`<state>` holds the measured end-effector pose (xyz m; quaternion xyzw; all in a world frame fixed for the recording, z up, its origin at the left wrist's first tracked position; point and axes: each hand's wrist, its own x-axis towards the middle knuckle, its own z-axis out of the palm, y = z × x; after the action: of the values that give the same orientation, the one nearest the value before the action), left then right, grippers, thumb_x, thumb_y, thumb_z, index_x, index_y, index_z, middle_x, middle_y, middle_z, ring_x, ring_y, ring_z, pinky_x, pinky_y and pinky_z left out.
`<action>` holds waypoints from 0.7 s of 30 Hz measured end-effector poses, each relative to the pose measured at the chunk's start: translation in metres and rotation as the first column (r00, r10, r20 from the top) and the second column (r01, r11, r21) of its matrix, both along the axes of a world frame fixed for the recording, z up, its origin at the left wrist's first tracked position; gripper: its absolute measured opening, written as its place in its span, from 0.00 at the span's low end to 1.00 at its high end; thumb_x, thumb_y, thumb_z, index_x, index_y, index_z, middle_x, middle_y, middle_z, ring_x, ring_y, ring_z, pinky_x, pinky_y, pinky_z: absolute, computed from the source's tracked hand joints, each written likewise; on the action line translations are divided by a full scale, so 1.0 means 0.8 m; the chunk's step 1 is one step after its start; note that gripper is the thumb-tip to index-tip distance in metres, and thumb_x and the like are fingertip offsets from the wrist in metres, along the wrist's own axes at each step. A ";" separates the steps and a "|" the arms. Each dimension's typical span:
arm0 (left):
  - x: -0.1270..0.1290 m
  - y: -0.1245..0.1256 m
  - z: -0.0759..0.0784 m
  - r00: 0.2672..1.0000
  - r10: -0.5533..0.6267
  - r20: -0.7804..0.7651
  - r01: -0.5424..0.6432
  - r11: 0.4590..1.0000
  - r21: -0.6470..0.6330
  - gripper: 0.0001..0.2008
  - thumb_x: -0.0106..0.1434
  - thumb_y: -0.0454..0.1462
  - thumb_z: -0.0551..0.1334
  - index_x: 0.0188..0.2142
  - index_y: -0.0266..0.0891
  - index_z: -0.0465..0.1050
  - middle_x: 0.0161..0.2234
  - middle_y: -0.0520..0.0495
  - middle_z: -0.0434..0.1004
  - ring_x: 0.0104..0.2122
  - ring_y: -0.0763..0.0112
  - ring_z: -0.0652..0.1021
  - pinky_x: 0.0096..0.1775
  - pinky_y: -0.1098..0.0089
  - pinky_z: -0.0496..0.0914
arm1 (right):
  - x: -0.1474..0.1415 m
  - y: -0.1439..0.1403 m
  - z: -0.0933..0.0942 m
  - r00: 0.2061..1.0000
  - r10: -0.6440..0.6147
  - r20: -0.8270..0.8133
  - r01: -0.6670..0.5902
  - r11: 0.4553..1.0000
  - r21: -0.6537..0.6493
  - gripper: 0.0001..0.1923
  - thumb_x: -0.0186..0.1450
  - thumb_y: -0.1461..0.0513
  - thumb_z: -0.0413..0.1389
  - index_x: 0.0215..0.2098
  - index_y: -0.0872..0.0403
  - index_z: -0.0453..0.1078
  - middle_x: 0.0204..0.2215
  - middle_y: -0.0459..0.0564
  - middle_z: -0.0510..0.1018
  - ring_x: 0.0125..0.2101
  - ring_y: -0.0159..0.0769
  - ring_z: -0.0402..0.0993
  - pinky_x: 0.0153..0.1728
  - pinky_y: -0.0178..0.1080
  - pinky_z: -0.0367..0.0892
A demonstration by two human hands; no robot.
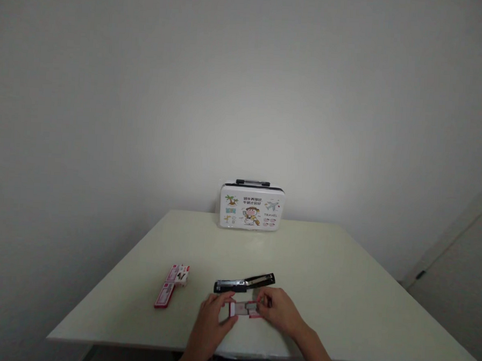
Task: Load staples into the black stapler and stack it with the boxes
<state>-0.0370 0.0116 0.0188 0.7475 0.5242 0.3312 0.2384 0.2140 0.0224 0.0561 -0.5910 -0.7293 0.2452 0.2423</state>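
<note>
- Low in the frame, just right of centre, a small red-and-white staple box [244, 308] is held between both hands, right above the near edge of the tabletop [340, 293].
- The box's long axis runs left to right across the picture; it looks slid open like a drawer, with grey contents showing in the middle.
- The left hand [213, 319] is closed on the box's left end, thumb and fingers pinched narrowly around it.
- The right hand [280, 312] is closed on the right end, fingertips curled over the edge; how tightly cannot be told at this size.
- Both hands sit equally near the box, one at each end, so neither is favoured.
- Just above the box in the frame, a black stapler [244, 282] is seen lying on the tabletop, opened out, its long axis roughly parallel to the box and tilted up slightly to the right; it is untouched, near the fingertips.
- To the left, well apart from the hands, two more red-and-white boxes [173, 284] lie together.
- At the far edge, centre frame, a small printed case [251, 207] stands upright.
</note>
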 end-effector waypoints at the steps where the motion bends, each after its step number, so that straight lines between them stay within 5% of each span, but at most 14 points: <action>1: -0.001 0.001 0.000 1.000 -0.001 0.002 0.001 1.000 0.014 0.25 0.59 0.40 0.63 0.57 0.47 0.71 0.51 0.45 0.75 0.52 0.58 0.73 0.55 0.58 0.66 | 0.009 -0.007 -0.006 0.998 -0.043 -0.035 0.043 0.999 0.002 0.10 0.61 0.61 0.56 0.37 0.52 0.79 0.24 0.44 0.76 0.26 0.33 0.69 0.28 0.32 0.57; 5: 0.003 0.004 0.001 0.999 0.039 -0.008 -0.038 0.997 0.069 0.16 0.66 0.44 0.58 0.50 0.46 0.76 0.46 0.45 0.78 0.48 0.59 0.75 0.52 0.58 0.67 | 0.026 -0.027 -0.022 0.994 -0.078 -0.071 0.079 0.997 0.012 0.20 0.61 0.56 0.60 0.51 0.49 0.76 0.28 0.44 0.77 0.29 0.36 0.71 0.32 0.34 0.60; 12: 0.043 -0.004 -0.001 0.997 0.061 -0.044 -0.058 0.996 0.070 0.15 0.70 0.42 0.53 0.45 0.46 0.78 0.40 0.46 0.80 0.43 0.61 0.78 0.45 0.63 0.68 | -0.006 -0.033 -0.001 0.999 0.046 0.005 -0.046 0.997 0.063 0.18 0.60 0.56 0.62 0.49 0.42 0.78 0.32 0.44 0.79 0.31 0.36 0.73 0.34 0.33 0.60; 15: 0.027 0.010 -0.001 0.979 0.197 -0.043 -0.188 0.969 0.162 0.14 0.69 0.40 0.53 0.46 0.43 0.76 0.41 0.45 0.78 0.43 0.61 0.77 0.46 0.63 0.68 | -0.020 -0.037 0.008 0.997 0.053 0.060 -0.057 0.995 0.077 0.16 0.61 0.58 0.61 0.48 0.39 0.79 0.32 0.43 0.80 0.32 0.36 0.74 0.34 0.34 0.59; 18: -0.001 0.033 0.005 0.926 0.361 -0.112 -0.329 0.915 0.235 0.18 0.65 0.40 0.59 0.53 0.42 0.72 0.52 0.43 0.73 0.53 0.57 0.71 0.53 0.58 0.64 | -0.033 -0.040 0.008 0.996 0.062 0.071 -0.069 0.993 0.094 0.13 0.62 0.61 0.60 0.42 0.40 0.81 0.33 0.42 0.81 0.32 0.36 0.74 0.34 0.33 0.58; 21: -0.015 0.045 0.009 0.938 0.260 -0.229 -0.234 0.963 0.136 0.19 0.62 0.41 0.63 0.52 0.46 0.73 0.53 0.47 0.73 0.54 0.58 0.69 0.53 0.59 0.62 | -0.047 -0.032 0.007 0.998 0.045 0.042 -0.050 0.991 0.122 0.13 0.62 0.62 0.58 0.43 0.41 0.80 0.33 0.42 0.81 0.32 0.35 0.74 0.36 0.33 0.59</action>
<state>-0.0491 0.0477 0.0263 0.7224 0.6209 0.2912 0.0881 0.1765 -0.0034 0.0615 -0.5622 -0.7615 0.1938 0.2578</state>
